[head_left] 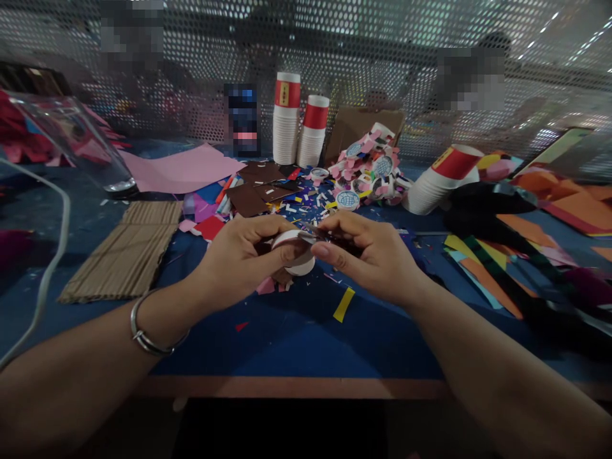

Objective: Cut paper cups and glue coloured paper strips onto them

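Observation:
My left hand, with a silver bracelet at the wrist, is closed around a small white paper cup piece above the table's middle. Just right of it, my right hand has thumb and fingers pinched together at the cup piece's edge. A thin dark, metallic-looking object shows between the right fingers, but most of it is hidden. Pink and brown paper scraps lie beneath the cup piece. A yellow paper strip rests on the blue tabletop below my right hand.
Stacked paper cups stand behind, beside a heap of decorated cup pieces. More cups lean at the right. Corrugated cardboard, a clear container and a white cable occupy the left. Coloured paper lies right.

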The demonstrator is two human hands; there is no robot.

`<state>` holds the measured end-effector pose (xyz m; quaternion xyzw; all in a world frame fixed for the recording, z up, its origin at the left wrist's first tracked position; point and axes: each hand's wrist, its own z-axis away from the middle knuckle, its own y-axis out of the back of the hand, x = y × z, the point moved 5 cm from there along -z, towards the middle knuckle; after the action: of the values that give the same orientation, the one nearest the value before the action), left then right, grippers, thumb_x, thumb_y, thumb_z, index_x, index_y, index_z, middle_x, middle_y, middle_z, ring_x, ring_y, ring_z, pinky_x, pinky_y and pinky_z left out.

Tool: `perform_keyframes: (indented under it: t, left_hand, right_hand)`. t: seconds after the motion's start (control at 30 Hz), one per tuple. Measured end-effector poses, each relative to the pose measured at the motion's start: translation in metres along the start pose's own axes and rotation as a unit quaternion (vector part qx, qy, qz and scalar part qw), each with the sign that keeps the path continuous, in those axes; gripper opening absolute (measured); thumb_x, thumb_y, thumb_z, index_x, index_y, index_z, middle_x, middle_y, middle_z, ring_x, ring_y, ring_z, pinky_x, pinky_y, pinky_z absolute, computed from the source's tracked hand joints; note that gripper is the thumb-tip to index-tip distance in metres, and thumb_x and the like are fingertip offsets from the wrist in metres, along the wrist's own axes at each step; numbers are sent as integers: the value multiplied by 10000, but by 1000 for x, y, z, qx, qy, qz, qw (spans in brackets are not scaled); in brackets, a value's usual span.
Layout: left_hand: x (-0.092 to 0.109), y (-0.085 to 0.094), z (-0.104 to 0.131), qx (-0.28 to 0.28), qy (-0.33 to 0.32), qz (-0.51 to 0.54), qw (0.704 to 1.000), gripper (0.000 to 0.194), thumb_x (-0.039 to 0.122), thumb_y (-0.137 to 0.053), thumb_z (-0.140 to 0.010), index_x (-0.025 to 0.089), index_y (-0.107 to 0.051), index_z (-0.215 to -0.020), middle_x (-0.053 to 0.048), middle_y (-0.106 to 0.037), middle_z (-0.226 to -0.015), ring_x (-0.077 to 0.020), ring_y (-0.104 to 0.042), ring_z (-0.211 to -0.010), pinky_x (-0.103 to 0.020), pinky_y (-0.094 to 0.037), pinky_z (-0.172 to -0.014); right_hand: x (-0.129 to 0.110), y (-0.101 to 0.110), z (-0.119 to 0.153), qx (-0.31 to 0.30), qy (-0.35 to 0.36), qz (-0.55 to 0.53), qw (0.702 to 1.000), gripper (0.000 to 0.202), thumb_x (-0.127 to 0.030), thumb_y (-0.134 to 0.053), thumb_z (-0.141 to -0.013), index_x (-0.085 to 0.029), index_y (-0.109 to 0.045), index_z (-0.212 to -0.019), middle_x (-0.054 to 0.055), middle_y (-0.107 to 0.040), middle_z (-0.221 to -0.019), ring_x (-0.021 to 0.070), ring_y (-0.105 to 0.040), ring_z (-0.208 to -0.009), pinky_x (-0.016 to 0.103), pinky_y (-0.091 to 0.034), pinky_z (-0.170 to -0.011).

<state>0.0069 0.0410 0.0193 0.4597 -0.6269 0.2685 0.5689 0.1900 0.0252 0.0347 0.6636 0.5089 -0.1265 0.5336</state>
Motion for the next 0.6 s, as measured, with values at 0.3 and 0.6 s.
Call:
perform_keyframes:
  t: [0.3,0.6]
  left_hand:
    - [8,-1,5,-12,-89,-93,992,106,238,-694,-935,158,-751,-895,-12,-676,-776,-140,-683,-627,-272,-552,-601]
    - [15,-1,5,-32,-101,-108,989,158,223,-693,-938,158,-741,-802,-15,-690,-722,-131,-648,-659,-249,-504,-624]
  right_hand:
    - [-9,-3,3,-1,51,28,998,321,-483,-738,-964,-164,-701,-970,-40,-580,-678,75,-477,-540,239,-346,-517]
    - [-18,-3,5,5,102,77,992,276,-414,-678,-1007,-165,-643,-893,-52,-533,-651,60,-426,-516,231,-322,-501]
